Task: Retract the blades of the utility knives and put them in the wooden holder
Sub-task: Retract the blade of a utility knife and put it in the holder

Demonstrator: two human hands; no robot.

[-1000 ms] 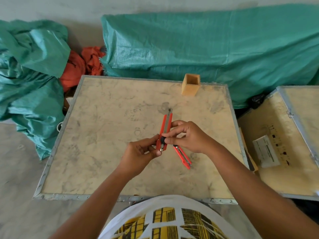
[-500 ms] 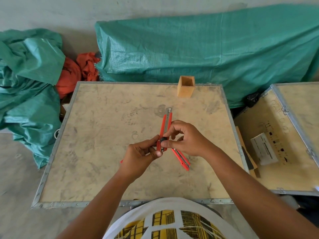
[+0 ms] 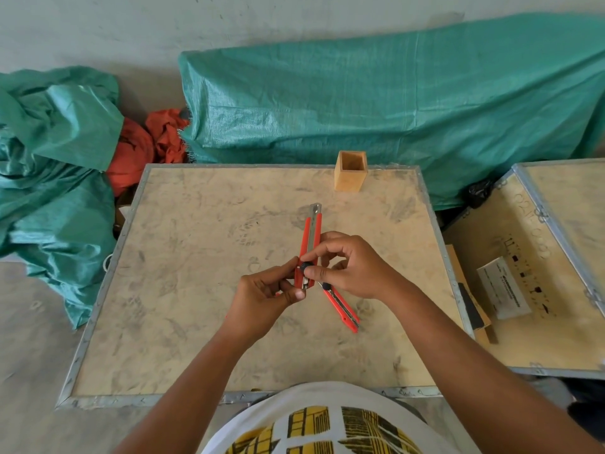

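Both my hands hold one red utility knife (image 3: 311,239) above the middle of the table, its tip pointing away from me with a short bit of blade showing. My left hand (image 3: 265,298) grips its near end. My right hand (image 3: 350,267) pinches its black slider knob between thumb and forefinger. A second red utility knife (image 3: 342,308) lies flat on the table under my right hand, angled toward the near right. The wooden holder (image 3: 350,172), a small open square box, stands upright at the table's far edge, with nothing seen inside.
The work surface is a beige board with a metal rim (image 3: 108,280). An open case (image 3: 537,290) with a white paper box sits to the right. Green tarp bundles (image 3: 393,109) and orange cloth (image 3: 144,145) lie beyond the far and left edges.
The hands and knife stay in nearly the same grip; the exposed blade at the tip looks slightly shorter. The camera has shifted a little.
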